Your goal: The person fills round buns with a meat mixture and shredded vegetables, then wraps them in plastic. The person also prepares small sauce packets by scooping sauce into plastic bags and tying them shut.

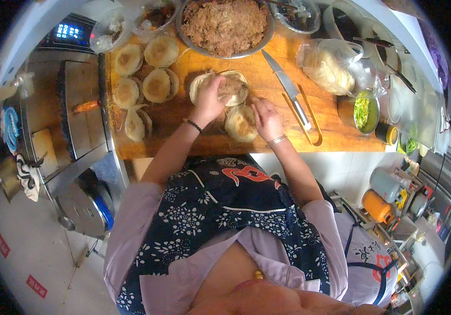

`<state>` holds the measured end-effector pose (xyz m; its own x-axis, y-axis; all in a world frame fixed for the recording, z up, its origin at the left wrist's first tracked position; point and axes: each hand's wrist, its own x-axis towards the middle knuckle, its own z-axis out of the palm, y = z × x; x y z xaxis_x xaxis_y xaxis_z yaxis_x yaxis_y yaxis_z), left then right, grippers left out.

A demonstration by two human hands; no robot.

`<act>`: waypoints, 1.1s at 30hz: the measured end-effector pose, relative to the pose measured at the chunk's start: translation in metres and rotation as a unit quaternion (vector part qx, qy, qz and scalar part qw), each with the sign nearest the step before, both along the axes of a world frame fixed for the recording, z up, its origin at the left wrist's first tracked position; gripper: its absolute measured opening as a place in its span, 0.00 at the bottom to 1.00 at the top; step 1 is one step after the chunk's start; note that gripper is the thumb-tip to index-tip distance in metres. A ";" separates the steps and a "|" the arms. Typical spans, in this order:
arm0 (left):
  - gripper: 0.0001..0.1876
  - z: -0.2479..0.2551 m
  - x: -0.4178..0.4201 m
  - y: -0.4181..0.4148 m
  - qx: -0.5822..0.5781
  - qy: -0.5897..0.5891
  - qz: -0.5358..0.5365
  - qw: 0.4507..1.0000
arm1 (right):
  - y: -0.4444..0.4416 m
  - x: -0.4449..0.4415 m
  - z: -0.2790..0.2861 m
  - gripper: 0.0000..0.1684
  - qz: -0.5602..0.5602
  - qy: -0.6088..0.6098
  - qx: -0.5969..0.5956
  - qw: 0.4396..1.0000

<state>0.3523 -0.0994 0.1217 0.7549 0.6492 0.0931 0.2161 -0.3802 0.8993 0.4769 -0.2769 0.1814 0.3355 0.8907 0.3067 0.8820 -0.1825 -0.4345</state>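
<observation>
On the wooden board, a split round flatbread (196,87) lies spread out, its right part covered with brown shredded filling (235,87). My left hand (211,98) holds this bread, fingers bent over its middle beside the filling. Just right of a browned flatbread (241,124) is my right hand (267,118), its fingers curled near that bread's edge; motion blur and the fingers hide whether it holds anything. Beyond both hands stands a large metal bowl (228,56) heaped with shredded meat (225,25). Several browned flatbreads (157,85) lie at the left of the board.
A knife (288,84) and yellow tongs (315,118) lie right of my hands. Farther right are a plastic bag of pale food (330,73) and a metal pot (347,112) with chopped greens. Bag-lined bowls (111,29) flank the meat bowl. Another person's apron (367,256) shows at lower right.
</observation>
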 end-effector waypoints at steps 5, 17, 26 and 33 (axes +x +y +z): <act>0.27 -0.002 -0.018 0.000 0.041 0.020 -0.013 0.999 | -0.016 0.001 0.011 0.22 0.008 0.007 -0.039 0.999; 0.15 -0.015 -0.005 0.021 0.108 0.034 -0.016 0.993 | -0.038 0.020 0.013 0.35 0.191 -0.114 -0.107 0.969; 0.25 -0.022 -0.012 0.009 0.146 0.019 -0.011 0.989 | -0.011 0.017 0.021 0.26 0.111 -0.033 -0.072 0.991; 0.20 0.029 0.015 0.056 0.139 -0.033 0.089 0.986 | 0.057 0.027 0.062 0.16 0.001 0.041 0.066 0.997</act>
